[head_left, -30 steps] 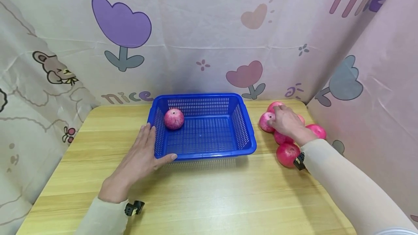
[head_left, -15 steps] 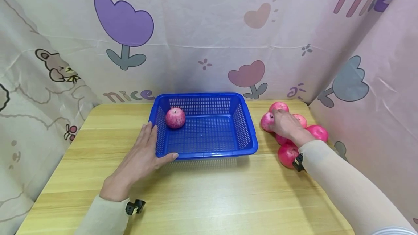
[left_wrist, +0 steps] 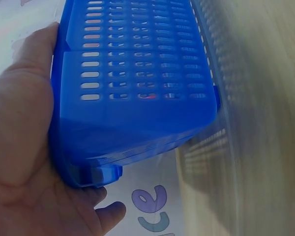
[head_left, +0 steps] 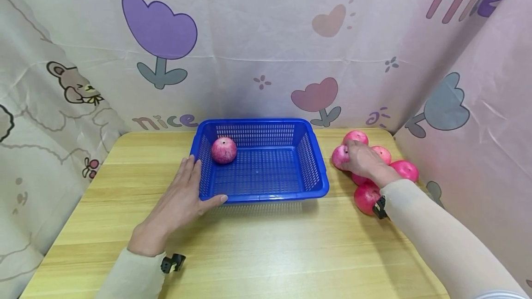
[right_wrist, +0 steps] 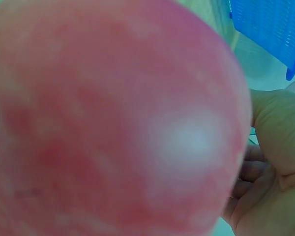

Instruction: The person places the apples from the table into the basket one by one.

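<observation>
A blue plastic basket (head_left: 262,196) with slotted walls holds one red apple (head_left: 224,150) at its left end. My left hand (head_left: 176,204) rests against the basket's left front corner, fingers fairly straight along the left rim and thumb on the front rim. In the left wrist view, the palm lies against the basket wall (left_wrist: 137,113). Over to the right, my right hand (head_left: 365,160) grips a pink-red apple (head_left: 340,157) at the left side of a group; its fingertips are partly hidden. A large blurred apple (right_wrist: 118,118) fills most of the right wrist view.
Around the right hand lie several more apples, among them one at the back (head_left: 356,138), one at the right (head_left: 405,170) and one in front (head_left: 366,197). The wooden table (head_left: 266,253) meets a patterned cloth (head_left: 249,36) behind and at both sides.
The right hand's fingers have settled around the leftmost apple of the group. The left hand has kept its place at the basket, and the view has shifted slightly.
</observation>
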`<control>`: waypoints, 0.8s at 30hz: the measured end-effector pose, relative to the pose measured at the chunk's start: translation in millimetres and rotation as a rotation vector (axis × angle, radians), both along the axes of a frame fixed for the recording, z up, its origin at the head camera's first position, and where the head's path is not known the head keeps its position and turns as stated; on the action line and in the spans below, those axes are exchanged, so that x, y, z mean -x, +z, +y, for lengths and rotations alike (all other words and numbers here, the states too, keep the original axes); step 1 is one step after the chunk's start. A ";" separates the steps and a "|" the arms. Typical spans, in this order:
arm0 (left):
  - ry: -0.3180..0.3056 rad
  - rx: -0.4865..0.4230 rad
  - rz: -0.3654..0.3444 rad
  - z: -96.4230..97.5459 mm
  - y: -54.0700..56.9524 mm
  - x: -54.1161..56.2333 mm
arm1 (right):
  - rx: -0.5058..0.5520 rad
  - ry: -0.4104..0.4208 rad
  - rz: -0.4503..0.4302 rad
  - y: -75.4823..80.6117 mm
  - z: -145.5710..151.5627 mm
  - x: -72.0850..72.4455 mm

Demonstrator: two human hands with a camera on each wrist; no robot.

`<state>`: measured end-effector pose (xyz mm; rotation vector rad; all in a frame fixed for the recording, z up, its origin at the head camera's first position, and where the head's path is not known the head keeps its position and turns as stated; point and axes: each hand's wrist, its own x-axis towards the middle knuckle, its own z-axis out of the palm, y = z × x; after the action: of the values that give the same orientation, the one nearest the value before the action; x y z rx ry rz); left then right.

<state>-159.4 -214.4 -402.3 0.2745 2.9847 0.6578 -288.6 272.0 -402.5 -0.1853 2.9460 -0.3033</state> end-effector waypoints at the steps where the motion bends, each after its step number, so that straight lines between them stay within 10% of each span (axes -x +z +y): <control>1: -0.003 0.005 0.005 0.1 0.3 -0.5 | 0.005 0.001 0.000 -0.6 0.1 0.3; 24: -0.061 0.059 0.042 -2.9 1.8 -2.4 | 0.057 0.002 0.177 32.3 -13.1 -8.4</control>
<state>-157.0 -217.2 -400.5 0.3778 3.0154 0.5637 -280.1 258.9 -370.2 -0.2335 3.1132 -0.3907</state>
